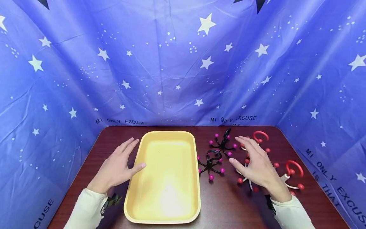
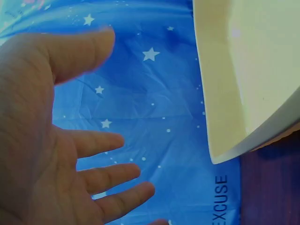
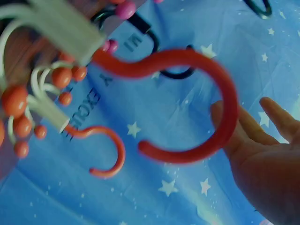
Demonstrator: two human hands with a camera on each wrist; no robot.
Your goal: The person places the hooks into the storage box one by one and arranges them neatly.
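Observation:
My left hand [image 1: 117, 167] hovers over the left rim of a yellow tray [image 1: 164, 165], fingers extended and thumb apart, holding nothing. In the left wrist view its palm and spread fingers show beside the tray's corner. My right hand [image 1: 257, 168] is held above the red-and-white multi-arm hooks, empty, with its fingers extended. One of these, a red-topped hook [image 1: 300, 167], stands right of the wrist; another red-topped hook [image 1: 260, 132] is behind the fingers. The right hand partly hides their ball-tipped arms. In the right wrist view a large red hook curve [image 3: 229, 103] overlaps the fingers.
Two black multi-arm hooks with pink ball tips, a front one [image 1: 209, 165] and a back one [image 1: 223, 145], stand between the tray and the right hand. All rest on a dark red-brown table [image 1: 220, 206]. Blue star-patterned cloth [image 1: 171, 63] encloses the back and sides.

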